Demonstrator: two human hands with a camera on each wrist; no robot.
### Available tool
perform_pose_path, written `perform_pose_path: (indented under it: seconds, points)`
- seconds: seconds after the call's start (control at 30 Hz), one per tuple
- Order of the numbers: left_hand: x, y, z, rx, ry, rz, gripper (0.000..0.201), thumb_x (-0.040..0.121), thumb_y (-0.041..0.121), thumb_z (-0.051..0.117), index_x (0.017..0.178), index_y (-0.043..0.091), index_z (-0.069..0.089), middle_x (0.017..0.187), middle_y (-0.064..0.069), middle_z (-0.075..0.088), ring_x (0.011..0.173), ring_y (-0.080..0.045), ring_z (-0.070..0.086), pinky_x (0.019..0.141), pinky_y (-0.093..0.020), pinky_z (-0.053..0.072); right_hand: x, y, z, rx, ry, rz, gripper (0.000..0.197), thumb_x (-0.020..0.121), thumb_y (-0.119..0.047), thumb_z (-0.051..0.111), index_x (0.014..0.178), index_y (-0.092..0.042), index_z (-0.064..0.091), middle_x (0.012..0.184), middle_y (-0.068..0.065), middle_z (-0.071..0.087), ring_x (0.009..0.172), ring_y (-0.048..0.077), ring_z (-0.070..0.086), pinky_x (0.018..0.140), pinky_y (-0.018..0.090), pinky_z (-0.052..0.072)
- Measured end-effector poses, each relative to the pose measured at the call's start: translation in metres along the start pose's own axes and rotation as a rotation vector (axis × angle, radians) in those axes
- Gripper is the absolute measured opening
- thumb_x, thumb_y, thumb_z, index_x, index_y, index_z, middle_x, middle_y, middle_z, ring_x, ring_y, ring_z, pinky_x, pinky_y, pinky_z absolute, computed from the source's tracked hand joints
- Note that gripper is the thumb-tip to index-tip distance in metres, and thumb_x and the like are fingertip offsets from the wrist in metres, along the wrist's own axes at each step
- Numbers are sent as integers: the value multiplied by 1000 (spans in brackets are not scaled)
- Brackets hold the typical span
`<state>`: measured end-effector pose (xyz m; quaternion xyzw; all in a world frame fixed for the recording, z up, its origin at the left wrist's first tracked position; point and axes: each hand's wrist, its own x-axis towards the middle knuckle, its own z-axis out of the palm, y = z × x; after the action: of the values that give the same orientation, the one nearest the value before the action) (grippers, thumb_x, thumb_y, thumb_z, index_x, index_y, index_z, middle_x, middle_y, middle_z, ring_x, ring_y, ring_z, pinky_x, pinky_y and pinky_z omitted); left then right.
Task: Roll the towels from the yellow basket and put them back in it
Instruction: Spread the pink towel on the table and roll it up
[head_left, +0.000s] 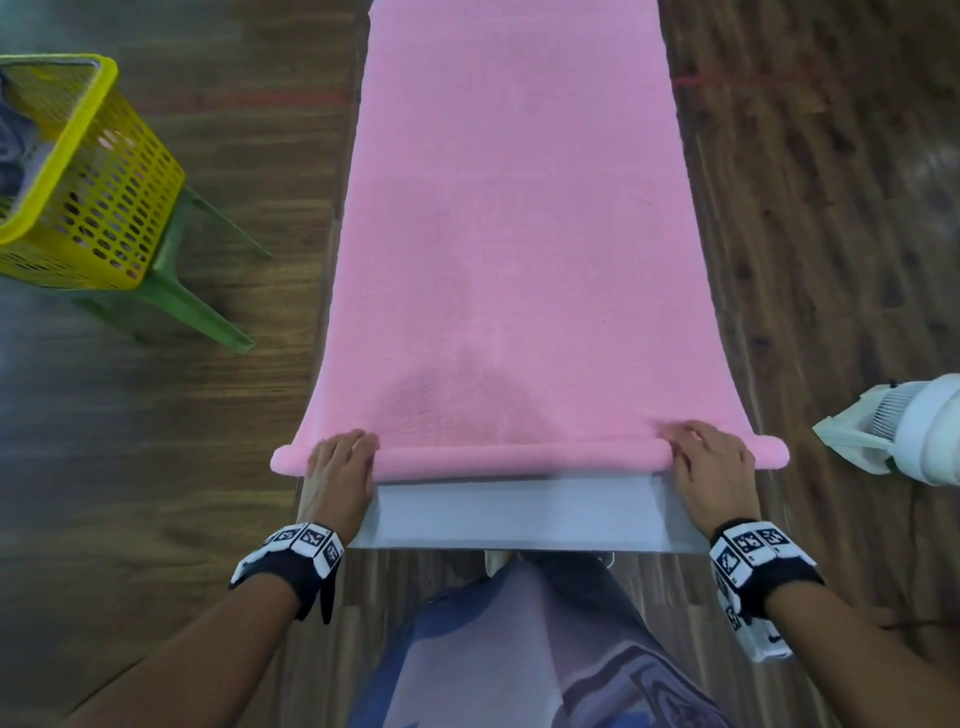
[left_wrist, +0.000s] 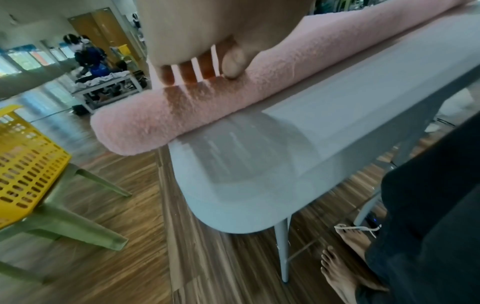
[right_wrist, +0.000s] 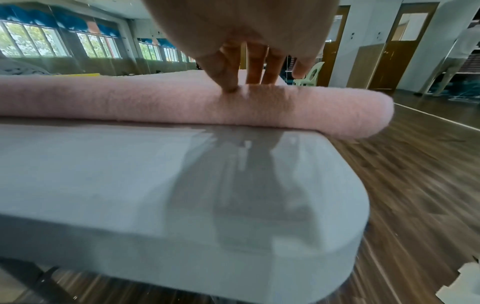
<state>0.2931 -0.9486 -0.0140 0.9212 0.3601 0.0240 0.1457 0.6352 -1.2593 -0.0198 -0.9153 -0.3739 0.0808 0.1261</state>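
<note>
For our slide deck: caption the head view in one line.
Both hands press the pink towel's first roll on the table.

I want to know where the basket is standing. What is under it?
A green stool under the yellow basket; two legs show, the seat is covered.

The towel (head_left: 511, 249) is pink cloth with a short, fuzzy, matt nap; the wrist views show its fibres standing up along the rolled edge. The table (head_left: 519, 512) under it has a smooth, pale grey top, glossy enough to mirror the hands. The basket (head_left: 111, 205) is yellow perforated plastic. It sits on a stool (head_left: 176, 291) of dull green plastic. The floor (head_left: 156, 441) is wood-grain plank with a slight sheen.
</note>
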Motion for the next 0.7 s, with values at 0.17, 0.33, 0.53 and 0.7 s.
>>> perform_pose_path:
  seconds: [0.17,0.33,0.53,0.7]
  points:
    - [-18,5,5,-118,28,18,41,92,25,33,115,6,62,112,-8,61,102,-26,51,91,-44,43,-29,5,18,145,-42,-43,39,91,-30,61,127,-12,59,127,7,57,116,25,49,101,52,41]
    - [-27,-6,9,-65,-46,97,39,81,17,54,118,7,60,116,-7,60,107,-28,52,94,-39,41,-43,10,26,70,-17,-51,50,78,-13,72,127,-13,59,125,6,60,112,27,54,96,53,44]
    - [9,5,-3,43,-99,32,18,79,19,54,91,12,66,88,-3,66,82,-27,57,75,-42,45,-4,-6,7,-71,-28,2,31,70,-30,55,94,-18,71,93,1,71,84,30,61,85,44,43]
    - [31,5,-6,53,-97,-19,18,76,6,68,93,11,64,88,-5,62,80,-31,56,72,-43,43,30,-7,4,-151,-88,58,27,75,-31,50,91,-23,72,88,0,69,81,27,60,87,43,37]
